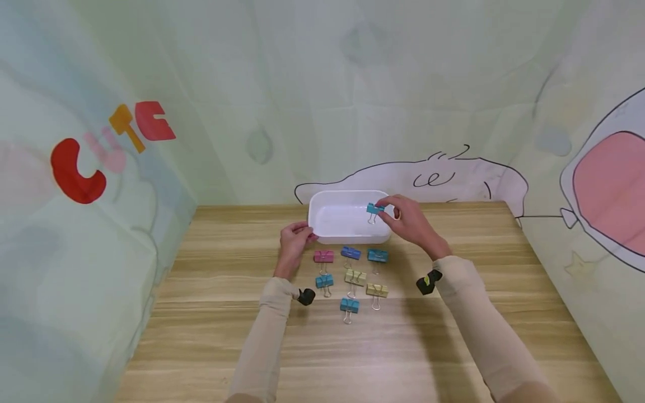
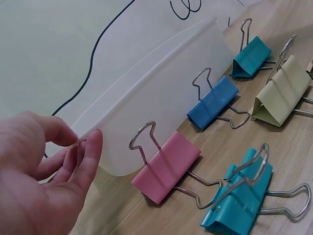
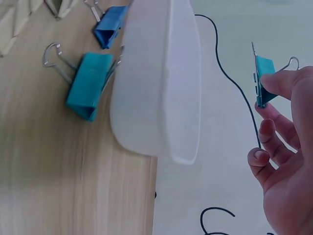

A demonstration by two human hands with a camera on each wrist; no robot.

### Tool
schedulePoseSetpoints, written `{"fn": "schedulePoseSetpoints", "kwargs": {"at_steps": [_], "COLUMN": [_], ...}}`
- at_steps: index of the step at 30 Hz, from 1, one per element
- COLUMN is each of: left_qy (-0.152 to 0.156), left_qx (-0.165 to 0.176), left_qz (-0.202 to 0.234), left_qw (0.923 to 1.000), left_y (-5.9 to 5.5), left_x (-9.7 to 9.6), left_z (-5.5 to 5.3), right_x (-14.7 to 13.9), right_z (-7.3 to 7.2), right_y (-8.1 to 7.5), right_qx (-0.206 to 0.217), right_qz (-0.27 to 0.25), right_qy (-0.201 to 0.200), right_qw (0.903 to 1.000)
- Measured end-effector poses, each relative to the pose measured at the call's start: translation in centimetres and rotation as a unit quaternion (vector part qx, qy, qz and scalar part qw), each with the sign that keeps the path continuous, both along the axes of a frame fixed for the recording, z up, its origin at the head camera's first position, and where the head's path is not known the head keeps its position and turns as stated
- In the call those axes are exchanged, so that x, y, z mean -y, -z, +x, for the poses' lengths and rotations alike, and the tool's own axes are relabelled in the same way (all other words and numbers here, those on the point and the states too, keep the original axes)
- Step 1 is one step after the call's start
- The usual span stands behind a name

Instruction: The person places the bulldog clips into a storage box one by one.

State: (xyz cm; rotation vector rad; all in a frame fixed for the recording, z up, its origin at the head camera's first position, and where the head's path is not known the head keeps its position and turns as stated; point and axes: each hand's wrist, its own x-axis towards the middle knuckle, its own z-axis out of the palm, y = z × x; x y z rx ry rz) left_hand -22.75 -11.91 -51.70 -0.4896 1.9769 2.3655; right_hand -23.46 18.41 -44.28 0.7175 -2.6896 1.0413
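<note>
My right hand (image 1: 409, 219) pinches a teal binder clip (image 1: 374, 209) between thumb and fingers, over the right end of a white plastic tub (image 1: 347, 239). In the right wrist view that binder clip (image 3: 264, 78) is raised off the table, its wire handles sticking out. At the tub's near left corner, my left hand (image 1: 294, 242) pinches the rim, thumb on one side and fingertips on the other, as the left wrist view shows. Close by that hand lie a pink binder clip (image 2: 166, 167) and a turquoise binder clip (image 2: 242, 196).
In front of the tub, more binder clips lie on the wooden table (image 1: 227, 336): a blue clip (image 1: 351, 253), a dark teal clip (image 1: 377, 256), a cream clip (image 1: 355, 277), a yellow clip (image 1: 377, 290) and a nearer blue one (image 1: 349, 305). A printed curtain (image 1: 322, 101) hangs behind the table.
</note>
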Motion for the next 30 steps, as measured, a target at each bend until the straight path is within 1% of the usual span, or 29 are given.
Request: {"fn": "schedulePoseSetpoints", "kwargs": {"at_steps": [6,12,16,20,23,25,30], "left_qy": [0.0,0.0,-0.002,-0.004,-0.009,-0.011,-0.004], "left_qx": [-0.004,-0.004,0.0,0.004,0.003,0.003,0.011], "left_qz": [0.002,0.006,0.002,-0.007,-0.007,-0.005,-0.003], "left_qw": [1.0,1.0,1.0,1.0,0.9999,0.9999,0.9999], "left_y": [0.3,0.4,0.3,0.0,-0.2,-0.3,-0.4], "left_x": [-0.1,-0.1,-0.1,-0.2,-0.3,-0.4,-0.4], "left_z": [0.0,-0.1,-0.1,0.0,0.1,0.2,0.1], "right_x": [0.6,0.7,0.5,0.1,-0.1,-0.4,-1.0], "right_z": [-0.6,-0.8,-0.4,0.5,1.4,2.0,3.3], "right_y": [-0.3,-0.5,-0.7,-0.7,-0.1,0.8,3.1], "right_qx": [-0.005,0.001,0.02,0.022,0.017,0.018,0.046], "right_qz": [-0.003,-0.01,0.0,0.002,-0.005,-0.007,-0.018], "right_qy": [0.011,0.014,0.013,0.004,-0.008,-0.015,-0.018], "right_qw": [0.9999,0.9998,0.9997,0.9997,0.9998,0.9997,0.9986]}}
